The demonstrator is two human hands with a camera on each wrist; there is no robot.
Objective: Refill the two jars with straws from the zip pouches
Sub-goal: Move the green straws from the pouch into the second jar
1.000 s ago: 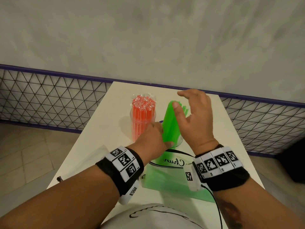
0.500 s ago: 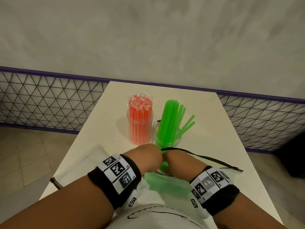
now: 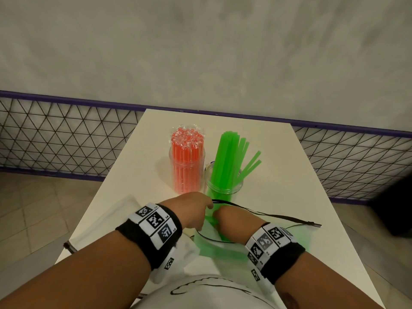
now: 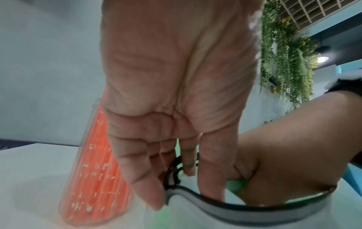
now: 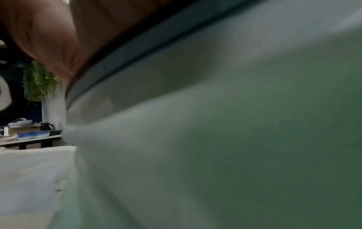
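Two clear jars stand side by side on the white table (image 3: 278, 175). The left jar (image 3: 187, 168) (image 4: 98, 178) is packed with wrapped orange straws. In the right jar (image 3: 223, 186), green straws (image 3: 227, 157) lean to the right. In front of them lies a zip pouch (image 3: 218, 248) (image 4: 235, 216) (image 5: 235, 139) with green straws inside. My left hand (image 3: 191, 210) (image 4: 176, 186) pinches its black zip rim and holds the mouth wide. My right hand (image 3: 225, 217) (image 4: 274, 170) reaches into the pouch, its fingers hidden inside.
A second, pale pouch (image 3: 116, 217) lies flat at the table's near left, its zip end (image 3: 69, 246) at the edge. A wire-mesh fence (image 3: 66, 139) with a purple rail runs behind the table, against a grey wall.
My right hand left the green straws in the jar and came down into the pouch. My left hand dropped from the jar to the pouch's zip rim.
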